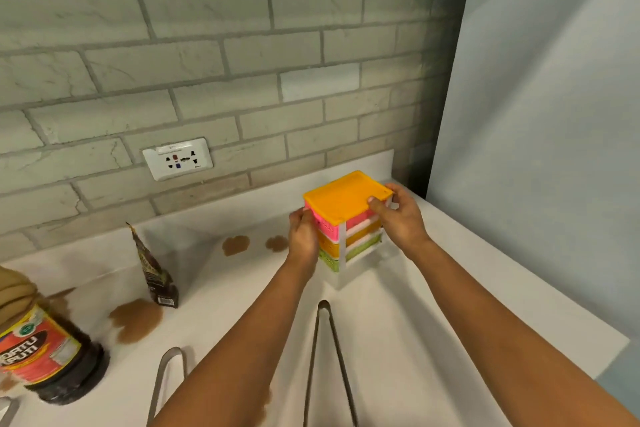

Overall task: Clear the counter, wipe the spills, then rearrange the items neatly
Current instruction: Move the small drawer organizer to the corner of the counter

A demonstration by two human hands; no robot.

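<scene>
A small drawer organiser (346, 215) with an orange lid and pink, orange and green drawers stands near the back right corner of the white counter (450, 305). My left hand (303, 236) grips its left side, and my right hand (398, 215) grips its right side with the thumb on the lid. Brown spills lie on the counter: two small ones (236, 245) just left of the organiser and a larger one (136, 321) further left.
A dark open sachet (156, 274) stands by the large spill. A dark jar with a red label (45, 354) sits at the left edge. Metal tongs (329, 357) and another metal loop (166, 378) lie near the front. A wall socket (178, 159) is on the brick wall.
</scene>
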